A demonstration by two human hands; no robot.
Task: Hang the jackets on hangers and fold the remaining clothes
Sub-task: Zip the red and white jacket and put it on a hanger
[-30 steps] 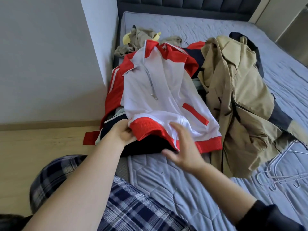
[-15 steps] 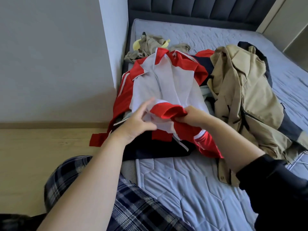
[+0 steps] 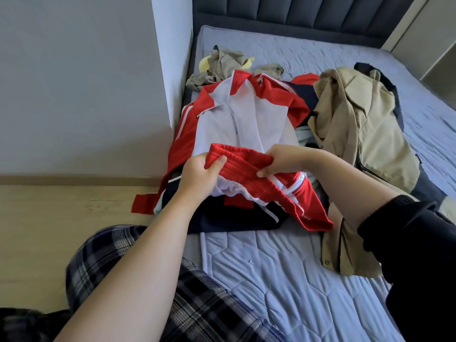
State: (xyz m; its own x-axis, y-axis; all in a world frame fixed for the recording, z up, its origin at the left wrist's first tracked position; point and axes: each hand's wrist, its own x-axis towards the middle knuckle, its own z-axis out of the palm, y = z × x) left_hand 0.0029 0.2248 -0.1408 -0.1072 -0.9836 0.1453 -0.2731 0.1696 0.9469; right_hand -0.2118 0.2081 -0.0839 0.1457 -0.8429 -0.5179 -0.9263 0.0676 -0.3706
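— Where's the red-and-white zip track jacket [image 3: 246,119]?
— Front up on the grey quilted bed [image 3: 271,267], collar away from the person. Its red ribbed hem is bunched and raised, gripped by the left hand [image 3: 199,176] and right hand [image 3: 281,161].
— Beneath it?
— A dark navy garment [image 3: 234,218], flat at the bed's edge.
— The rest?
— A tan jacket with dark lining [image 3: 357,134] lies crumpled just to the right, and an olive crumpled garment [image 3: 222,67] lies beyond the collar.

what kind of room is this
Most likely a bedroom: a quilted mattress, a dark padded headboard at its far end, and a red and white jacket and a tan jacket heaped on the mattress.
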